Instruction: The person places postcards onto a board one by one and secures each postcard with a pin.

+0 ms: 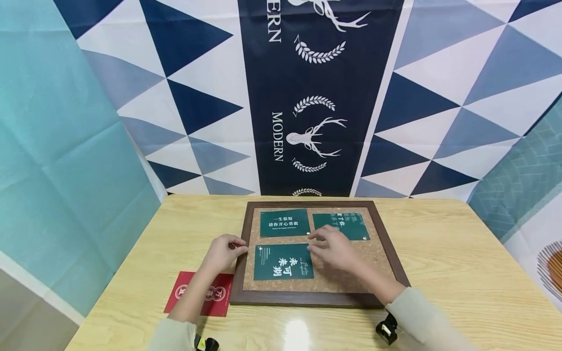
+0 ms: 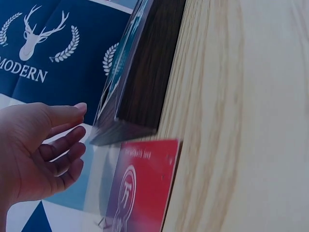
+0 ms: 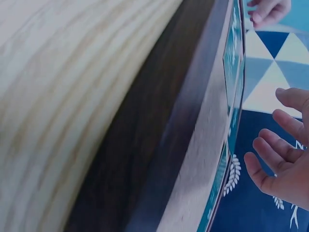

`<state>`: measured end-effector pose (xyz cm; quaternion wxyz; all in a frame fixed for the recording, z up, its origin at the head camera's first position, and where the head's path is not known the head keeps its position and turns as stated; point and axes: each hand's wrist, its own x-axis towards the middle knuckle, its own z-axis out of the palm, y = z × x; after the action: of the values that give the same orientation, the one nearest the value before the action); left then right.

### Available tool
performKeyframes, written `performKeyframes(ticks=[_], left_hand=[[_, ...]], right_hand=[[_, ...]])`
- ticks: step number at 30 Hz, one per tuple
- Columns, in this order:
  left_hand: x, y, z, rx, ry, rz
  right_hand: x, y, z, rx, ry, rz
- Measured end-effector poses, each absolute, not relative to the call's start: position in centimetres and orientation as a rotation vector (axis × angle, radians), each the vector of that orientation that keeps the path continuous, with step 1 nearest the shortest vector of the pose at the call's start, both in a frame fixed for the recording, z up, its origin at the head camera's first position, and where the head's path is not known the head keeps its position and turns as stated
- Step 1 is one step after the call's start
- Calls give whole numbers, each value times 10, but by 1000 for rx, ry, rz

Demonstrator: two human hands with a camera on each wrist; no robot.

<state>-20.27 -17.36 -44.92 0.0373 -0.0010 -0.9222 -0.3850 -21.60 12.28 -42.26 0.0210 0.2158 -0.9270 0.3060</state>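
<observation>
My right hand (image 1: 335,249) hovers over a framed cork board (image 1: 351,275), its fingertips by the upper right corner of the lower green card (image 1: 266,265). In the right wrist view its fingers are spread, with nothing visible between them. Two more green cards lie along the top of the board, an upper left card (image 1: 284,229) and an upper right card (image 1: 359,228), the latter partly covered by my right hand. My left hand (image 1: 221,253) is beside the board's left edge, fingers loosely curled and holding nothing visible in the left wrist view.
A red card (image 1: 215,295) lies on the wooden table (image 1: 456,258), left of the board and partly under my left forearm. The board's dark brown frame (image 1: 303,297) forms a raised border. A patterned cloth (image 1: 210,97) hangs behind the table.
</observation>
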Motion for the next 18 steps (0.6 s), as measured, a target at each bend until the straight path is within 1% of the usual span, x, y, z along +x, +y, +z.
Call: performKeyframes(ticks=[11, 18], left_hand=[[-196, -198, -442, 98, -2854, -1143], [-186, -216, -435, 130, -2835, -1125]], right_hand=[[-220, 155, -414, 521, -2870, 939], [-225, 178, -412, 460, -2863, 974]])
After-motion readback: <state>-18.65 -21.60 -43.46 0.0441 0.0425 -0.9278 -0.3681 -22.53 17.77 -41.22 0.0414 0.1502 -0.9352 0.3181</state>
